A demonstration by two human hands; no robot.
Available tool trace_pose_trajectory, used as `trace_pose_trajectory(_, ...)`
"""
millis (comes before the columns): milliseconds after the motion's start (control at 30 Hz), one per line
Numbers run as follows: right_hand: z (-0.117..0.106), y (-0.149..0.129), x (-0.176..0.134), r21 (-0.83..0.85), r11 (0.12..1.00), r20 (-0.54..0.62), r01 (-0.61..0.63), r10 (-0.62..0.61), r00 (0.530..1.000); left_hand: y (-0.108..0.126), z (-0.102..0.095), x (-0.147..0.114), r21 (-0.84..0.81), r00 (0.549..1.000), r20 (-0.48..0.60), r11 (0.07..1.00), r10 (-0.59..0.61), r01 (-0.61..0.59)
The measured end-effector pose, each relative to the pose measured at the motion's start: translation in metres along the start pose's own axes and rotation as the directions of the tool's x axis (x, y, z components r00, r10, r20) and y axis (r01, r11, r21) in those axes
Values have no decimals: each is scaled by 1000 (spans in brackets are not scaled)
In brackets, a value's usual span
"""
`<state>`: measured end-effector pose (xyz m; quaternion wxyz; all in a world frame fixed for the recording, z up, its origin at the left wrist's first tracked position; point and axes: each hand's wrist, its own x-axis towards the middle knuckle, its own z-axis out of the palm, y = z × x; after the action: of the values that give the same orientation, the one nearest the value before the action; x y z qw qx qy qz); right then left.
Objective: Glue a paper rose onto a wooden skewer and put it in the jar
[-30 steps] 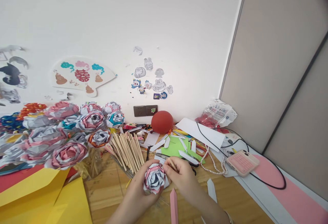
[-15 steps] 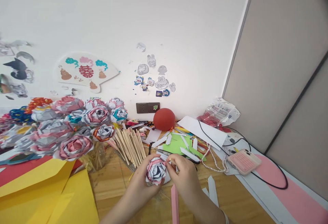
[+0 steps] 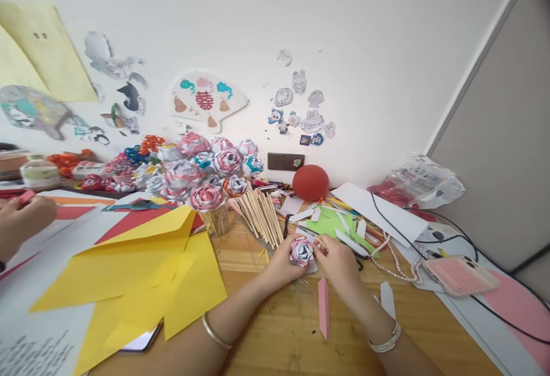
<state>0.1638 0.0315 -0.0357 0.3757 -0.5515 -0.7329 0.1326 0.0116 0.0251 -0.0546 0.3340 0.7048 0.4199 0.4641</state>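
Note:
A small paper flower (image 3: 301, 251) in white and pink, its layered petals facing me, is cupped in my left hand (image 3: 281, 266). My right hand (image 3: 339, 261) is pinched closed at the flower's right edge. A small tan tip shows between its thumb and forefinger, too little to name. Just below the hands a folded pink paper strip (image 3: 323, 307) lies on the wooden table (image 3: 275, 330). White folded strips (image 3: 387, 298) lie by my right forearm. Beyond my left hand stands a bunch of wooden sticks (image 3: 262, 215).
Finished paper flowers (image 3: 206, 196) crowd the back left. Yellow sheets (image 3: 129, 267) cover the left side, partly over a phone (image 3: 144, 340). Green paper scraps (image 3: 329, 221), a red balloon (image 3: 310, 182), a bead string (image 3: 397, 270) and a pink-cased phone (image 3: 460, 274) lie rightward. Another person's hand (image 3: 26, 215) shows far left.
My view has swung left and drawn back, so more of the table's left and another person's hand show. Both my hands stay at the flower in much the same hold.

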Motion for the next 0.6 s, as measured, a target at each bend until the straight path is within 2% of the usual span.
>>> trace_pose_trajectory(133,3,3,-2,-77,997,-8,24,-24,1000,-1,2,-2,-3,1000,-15,1000,1,-1)
trace_pose_trajectory(300,4,5,-2,-71,998,2,3,-3,1000,-2,0,-3,-26,1000,-15,1000,2,-2)
trace_pose_trajectory(400,2,2,1,153,984,89,-90,77,993,-2,-2,-3,-59,1000,-10,998,-5,5)
trace_pose_trajectory(467,-2,0,3,318,935,190,-159,101,977,-1,-2,-4,-90,1000,-4,996,-11,10)
trace_pose_trajectory(600,-10,-2,5,464,854,346,-237,72,935,8,-2,-5,-174,999,33,985,-18,24)
